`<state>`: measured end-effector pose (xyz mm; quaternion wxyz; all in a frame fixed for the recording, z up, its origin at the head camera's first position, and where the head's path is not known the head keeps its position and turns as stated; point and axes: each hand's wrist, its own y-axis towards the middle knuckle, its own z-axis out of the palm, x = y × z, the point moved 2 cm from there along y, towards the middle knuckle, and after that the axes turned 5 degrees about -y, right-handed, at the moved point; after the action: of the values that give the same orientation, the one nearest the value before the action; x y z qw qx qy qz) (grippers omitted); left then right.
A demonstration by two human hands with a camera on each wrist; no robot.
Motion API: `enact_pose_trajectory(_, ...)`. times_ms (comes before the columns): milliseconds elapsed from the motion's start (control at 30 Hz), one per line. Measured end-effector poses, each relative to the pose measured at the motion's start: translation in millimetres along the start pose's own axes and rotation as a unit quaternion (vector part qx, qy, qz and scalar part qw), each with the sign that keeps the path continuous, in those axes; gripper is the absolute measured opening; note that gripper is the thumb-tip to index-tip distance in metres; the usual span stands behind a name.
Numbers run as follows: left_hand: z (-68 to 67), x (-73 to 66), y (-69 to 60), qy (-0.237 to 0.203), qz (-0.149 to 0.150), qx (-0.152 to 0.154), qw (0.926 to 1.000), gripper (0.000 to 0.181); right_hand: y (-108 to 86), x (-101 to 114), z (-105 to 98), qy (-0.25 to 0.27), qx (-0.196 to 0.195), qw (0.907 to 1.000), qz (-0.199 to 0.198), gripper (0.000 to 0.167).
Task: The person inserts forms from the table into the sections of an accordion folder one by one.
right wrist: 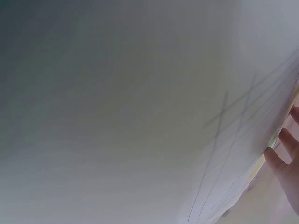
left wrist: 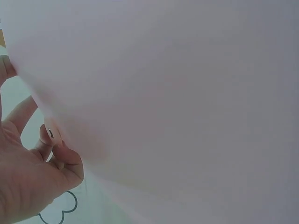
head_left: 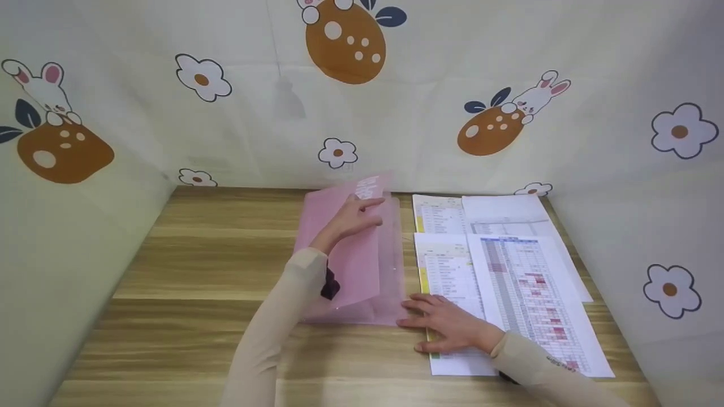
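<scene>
A pink translucent file folder (head_left: pixel 350 260) lies on the table, its front cover raised at the upper right corner, where white lettering shows. My left hand (head_left: pixel 356 217) reaches across the cover and holds its right edge. In the left wrist view the pale cover (left wrist: pixel 168 102) fills most of the picture, and the left hand (left wrist: pixel 37 163) has bent fingers and thumb at its edge. My right hand (head_left: pixel 449 325) rests with spread fingers on printed sheets (head_left: pixel 452 277), fingertips reaching the folder's lower right corner. In the right wrist view, the right hand (right wrist: pixel 287 158) is partly cut off at the edge.
To the right of the folder, several printed sheets overlap, among them a table with red-marked cells (head_left: pixel 534 299) and another sheet (head_left: pixel 509 212) behind it. The wood-grain table (head_left: pixel 209 249) meets a patterned cloth (head_left: pixel 407 124) at the back and both sides.
</scene>
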<state>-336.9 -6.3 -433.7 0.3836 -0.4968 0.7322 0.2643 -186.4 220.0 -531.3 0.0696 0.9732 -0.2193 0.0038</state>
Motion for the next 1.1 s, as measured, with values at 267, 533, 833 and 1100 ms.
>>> enact_pose_trajectory(267, -5.1, -0.4, -1.5, -0.016, -0.012, 0.005, 0.9998, 0.053, 0.1, 0, 0, -0.004, -0.002, 1.0, 0.0, 0.054)
enact_pose_trajectory(533, -8.8, 2.5, -1.7, -0.009, 0.002, 0.003, 0.9999, 0.051, -0.1, 1, -1, 0.004, -0.005, 1.0, -0.001, 0.053)
enact_pose_trajectory(833, -11.1, 1.7, -1.3, -0.019, 0.008, 0.002, 0.9998, 0.05, 0.1, 1, 0, 0.003, 0.001, 1.0, 0.006, 0.053)
enact_pose_trajectory(1100, -8.4, 3.3, -1.2, -0.031, 0.01, -0.002, 0.9995, 0.051, 0.2, 1, -2, 0.004, 0.007, 1.0, 0.005, 0.053)
